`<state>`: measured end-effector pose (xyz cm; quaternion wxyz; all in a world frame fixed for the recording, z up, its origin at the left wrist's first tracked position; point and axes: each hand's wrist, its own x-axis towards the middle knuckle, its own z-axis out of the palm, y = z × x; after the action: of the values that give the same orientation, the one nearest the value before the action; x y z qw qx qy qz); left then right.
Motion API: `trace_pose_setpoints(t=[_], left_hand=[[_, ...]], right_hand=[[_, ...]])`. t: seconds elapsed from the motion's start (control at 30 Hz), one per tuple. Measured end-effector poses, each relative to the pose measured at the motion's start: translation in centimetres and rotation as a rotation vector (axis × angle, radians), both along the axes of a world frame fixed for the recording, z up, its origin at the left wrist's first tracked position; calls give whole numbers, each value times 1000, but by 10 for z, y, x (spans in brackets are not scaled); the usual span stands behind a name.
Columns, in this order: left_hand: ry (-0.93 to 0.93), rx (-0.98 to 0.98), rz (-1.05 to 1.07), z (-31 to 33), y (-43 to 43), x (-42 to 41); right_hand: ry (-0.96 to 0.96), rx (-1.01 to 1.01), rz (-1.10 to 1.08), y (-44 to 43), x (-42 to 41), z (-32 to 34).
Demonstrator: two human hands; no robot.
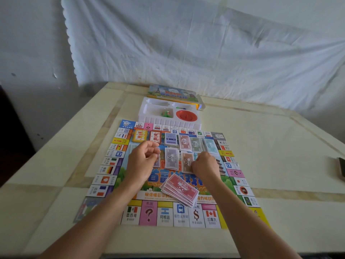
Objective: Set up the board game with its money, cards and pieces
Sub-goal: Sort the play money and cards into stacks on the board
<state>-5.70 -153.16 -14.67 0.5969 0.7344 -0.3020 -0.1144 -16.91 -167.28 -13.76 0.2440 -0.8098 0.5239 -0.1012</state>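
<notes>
Tabletop [270,156] of pale cream stone is carrying a colourful square game board [119,176], which is lying flat near its middle, just in front of us. We are reaching both bare arms over the board. Our left hand [143,159] is hovering above the board's centre left with its fingers curled toward the thumb; we cannot tell whether it is holding anything. Our right hand [205,166] is curling down onto the near right edge of a pile of brown paper notes [186,158], pinching it. Just beside that pile on the left, a pile of purple paper notes [170,158] is lying flat.

Beyond them, a row is sitting across the board's far side: a yellow card deck [140,135], a red card deck [155,137], a lilac card pile [170,139], pinkish-red notes marked 10 [184,142], green notes [196,143] and pale teal notes [211,145]. Nearer to us, between our forearms, a fanned stack of red paper notes [180,190] is lying askew.

A white plastic tray [160,121] is sitting just beyond the board's far edge, holding a round red dish [186,115] and small green pieces [165,113]. Behind the tray, an illustrated box lid [172,93] is lying flat. A creased white sheet [186,43] is hanging over the wall behind.
</notes>
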Motion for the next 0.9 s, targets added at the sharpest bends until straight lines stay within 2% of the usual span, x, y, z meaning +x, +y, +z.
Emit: trace_pose_setpoints(t=[0.13,0.23,0.3,0.37,0.5,0.67,0.8,0.9], left_hand=[[-148,213,-232,12,10,-7],[-231,410,-440,16,19,-17],[-324,490,-485,18,21,-22],[-388,509,-515,19,22,-26],[-430,537,-576,19,25,-36],[-409,548,-588,21,28,-38],[-431,605,-655,25,23,-35],[-461,676,-655,25,18,-32]], right_hand=[[-27,-39,38,3,-20,5],[42,-10,223,19,-44,11],[120,41,365,34,-55,17],[194,29,454,44,-57,18],[271,-13,493,49,-51,9],[298,82,530,45,-41,11],[325,65,556,48,-34,12],[270,65,554,49,-34,8]])
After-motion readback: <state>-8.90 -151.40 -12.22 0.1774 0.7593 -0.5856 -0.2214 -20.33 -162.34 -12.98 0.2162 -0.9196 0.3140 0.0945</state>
